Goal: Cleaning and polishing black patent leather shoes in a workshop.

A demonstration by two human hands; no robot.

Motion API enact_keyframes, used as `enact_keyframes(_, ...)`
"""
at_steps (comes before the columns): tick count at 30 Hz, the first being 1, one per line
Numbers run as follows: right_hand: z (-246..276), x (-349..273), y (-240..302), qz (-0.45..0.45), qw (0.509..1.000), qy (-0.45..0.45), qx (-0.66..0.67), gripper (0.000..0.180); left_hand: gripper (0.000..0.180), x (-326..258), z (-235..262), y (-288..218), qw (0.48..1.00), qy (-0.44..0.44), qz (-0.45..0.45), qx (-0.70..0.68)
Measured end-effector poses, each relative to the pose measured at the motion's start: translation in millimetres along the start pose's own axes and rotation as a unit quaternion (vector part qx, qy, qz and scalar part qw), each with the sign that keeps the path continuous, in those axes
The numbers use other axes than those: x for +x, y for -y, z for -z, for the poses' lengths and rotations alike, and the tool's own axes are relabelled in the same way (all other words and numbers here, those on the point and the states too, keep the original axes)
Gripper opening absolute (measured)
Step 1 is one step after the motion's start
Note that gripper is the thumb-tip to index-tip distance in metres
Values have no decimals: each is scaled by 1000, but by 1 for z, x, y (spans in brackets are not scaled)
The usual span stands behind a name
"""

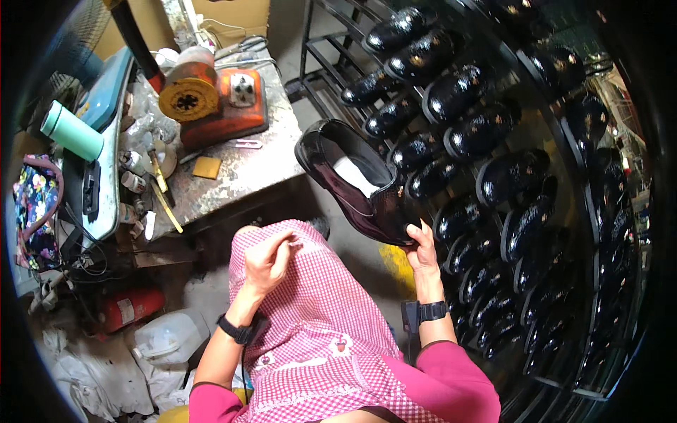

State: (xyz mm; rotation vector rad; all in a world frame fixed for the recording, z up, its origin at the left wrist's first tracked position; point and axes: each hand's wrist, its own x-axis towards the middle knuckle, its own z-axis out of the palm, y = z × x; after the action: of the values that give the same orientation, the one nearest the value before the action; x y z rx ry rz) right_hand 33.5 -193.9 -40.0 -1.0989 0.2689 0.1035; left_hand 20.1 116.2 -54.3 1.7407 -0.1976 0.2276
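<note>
My right hand (423, 248) grips a glossy black shoe (356, 180) by its toe end and holds it up in front of a rack. The shoe's opening faces up and shows a pale lining. My left hand (268, 259) rests on a pink checked apron (317, 331) over my lap, its fingers curled and pinching the cloth. Both wrists wear black bands.
A metal rack (557, 141) on the right holds several rows of shiny black shoes. A worn workbench (240, 169) at the upper left carries an orange machine (218, 99), tools and a teal bottle (70, 130). A red extinguisher (130, 307) and a white jug (169, 338) lie on the floor.
</note>
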Motion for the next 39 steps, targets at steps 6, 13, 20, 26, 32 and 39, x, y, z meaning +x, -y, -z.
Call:
enact_keyframes(6, -56, 69, 22, 47, 994, 95, 2, 46, 19, 3, 28, 10, 995, -21, -17, 92)
enact_keyframes(13, -117, 148, 35, 77, 993, 87, -30, 30, 17, 10, 23, 7, 973, -12, -112, 199)
enact_keyframes(20, -167, 233, 35, 43, 997, 65, 6, 8, 16, 10, 31, 8, 985, 0, -84, 149)
enact_keyframes(26, -198, 278, 34, 16, 993, 112, 26, 19, 13, 12, 35, 11, 986, -10, -93, 138)
enact_keyframes(32, -234, 289, 43, 40, 990, 138, 10, 11, 13, 14, 37, 11, 988, -9, -88, 126)
enact_keyframes(39, -249, 295, 49, 52, 989, 136, 19, 12, 12, 9, 37, 17, 988, -6, -89, 128)
